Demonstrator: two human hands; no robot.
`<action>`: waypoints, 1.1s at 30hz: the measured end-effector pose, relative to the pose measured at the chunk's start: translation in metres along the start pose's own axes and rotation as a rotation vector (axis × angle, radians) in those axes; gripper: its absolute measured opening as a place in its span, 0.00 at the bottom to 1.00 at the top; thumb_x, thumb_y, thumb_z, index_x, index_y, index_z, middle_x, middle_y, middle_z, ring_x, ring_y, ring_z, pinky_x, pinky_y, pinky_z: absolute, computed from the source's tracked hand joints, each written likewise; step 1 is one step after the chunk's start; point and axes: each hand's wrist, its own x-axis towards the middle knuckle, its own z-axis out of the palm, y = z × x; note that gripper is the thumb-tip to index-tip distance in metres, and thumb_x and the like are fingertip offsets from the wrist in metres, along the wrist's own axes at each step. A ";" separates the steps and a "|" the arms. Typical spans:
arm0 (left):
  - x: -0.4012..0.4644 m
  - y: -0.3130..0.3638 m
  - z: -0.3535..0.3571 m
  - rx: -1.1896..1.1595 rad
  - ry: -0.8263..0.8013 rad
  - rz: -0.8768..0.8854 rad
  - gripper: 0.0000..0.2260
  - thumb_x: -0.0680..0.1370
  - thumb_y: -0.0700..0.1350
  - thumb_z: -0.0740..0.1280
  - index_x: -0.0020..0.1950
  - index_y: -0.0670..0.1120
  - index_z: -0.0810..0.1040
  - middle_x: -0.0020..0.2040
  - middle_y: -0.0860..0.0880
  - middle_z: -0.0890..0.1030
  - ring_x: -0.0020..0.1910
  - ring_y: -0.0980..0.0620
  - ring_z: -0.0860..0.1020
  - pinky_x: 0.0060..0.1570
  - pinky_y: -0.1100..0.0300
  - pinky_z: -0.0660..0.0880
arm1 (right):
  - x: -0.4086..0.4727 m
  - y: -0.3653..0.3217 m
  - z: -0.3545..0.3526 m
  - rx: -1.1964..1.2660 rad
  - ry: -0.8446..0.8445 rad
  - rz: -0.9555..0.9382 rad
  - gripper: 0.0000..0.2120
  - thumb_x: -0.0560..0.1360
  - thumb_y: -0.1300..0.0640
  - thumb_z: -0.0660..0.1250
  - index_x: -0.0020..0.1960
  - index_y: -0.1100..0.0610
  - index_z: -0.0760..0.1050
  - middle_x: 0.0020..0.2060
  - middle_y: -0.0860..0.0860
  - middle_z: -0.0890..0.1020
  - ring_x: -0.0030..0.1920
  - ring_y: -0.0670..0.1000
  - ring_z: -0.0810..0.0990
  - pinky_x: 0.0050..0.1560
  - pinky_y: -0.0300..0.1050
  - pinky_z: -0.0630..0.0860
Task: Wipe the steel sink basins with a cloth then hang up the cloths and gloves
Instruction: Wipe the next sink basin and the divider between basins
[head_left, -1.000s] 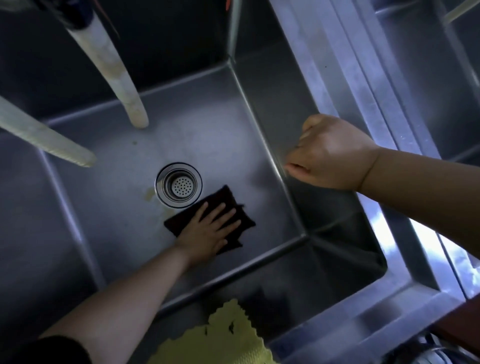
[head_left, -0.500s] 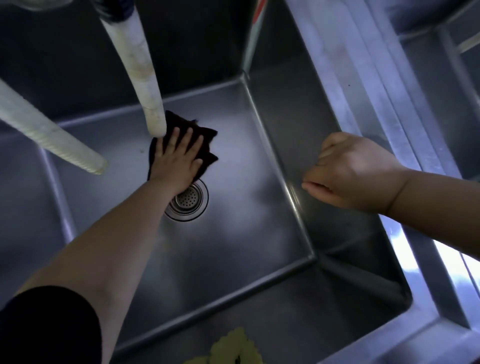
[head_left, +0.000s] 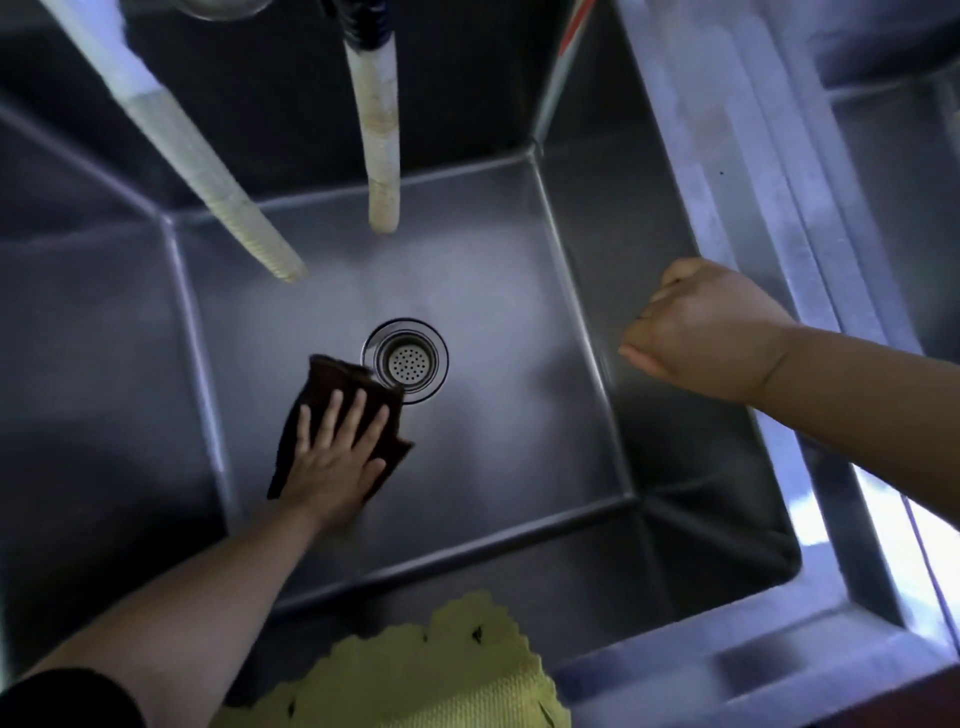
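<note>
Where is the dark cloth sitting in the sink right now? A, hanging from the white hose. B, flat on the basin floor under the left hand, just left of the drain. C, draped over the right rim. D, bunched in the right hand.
B: the left hand presses the dark cloth flat on the basin floor, its corner touching the drain.

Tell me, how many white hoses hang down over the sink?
2. One hose hangs near the middle, above the back of the basin. The other hose slants in from the upper left. More could be hidden above the picture.
</note>
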 end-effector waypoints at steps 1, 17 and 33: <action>-0.011 0.009 0.001 0.032 -0.007 0.063 0.29 0.73 0.56 0.49 0.70 0.45 0.69 0.71 0.40 0.67 0.69 0.35 0.65 0.63 0.32 0.60 | 0.003 -0.006 -0.001 -0.043 -0.106 0.032 0.07 0.71 0.59 0.67 0.35 0.53 0.75 0.30 0.51 0.80 0.32 0.56 0.78 0.49 0.45 0.72; 0.052 0.007 0.007 -0.047 0.163 -0.097 0.26 0.78 0.55 0.48 0.75 0.49 0.56 0.76 0.47 0.58 0.75 0.44 0.56 0.71 0.41 0.48 | 0.113 -0.125 0.058 0.555 0.066 0.208 0.12 0.79 0.50 0.55 0.53 0.51 0.76 0.48 0.51 0.81 0.50 0.55 0.77 0.42 0.44 0.64; 0.153 -0.102 -0.041 -0.240 0.199 -0.741 0.26 0.81 0.56 0.46 0.77 0.54 0.43 0.78 0.49 0.42 0.76 0.45 0.41 0.70 0.40 0.38 | 0.114 -0.088 0.066 0.616 0.094 0.272 0.12 0.78 0.51 0.56 0.58 0.50 0.74 0.50 0.50 0.80 0.52 0.54 0.75 0.48 0.44 0.69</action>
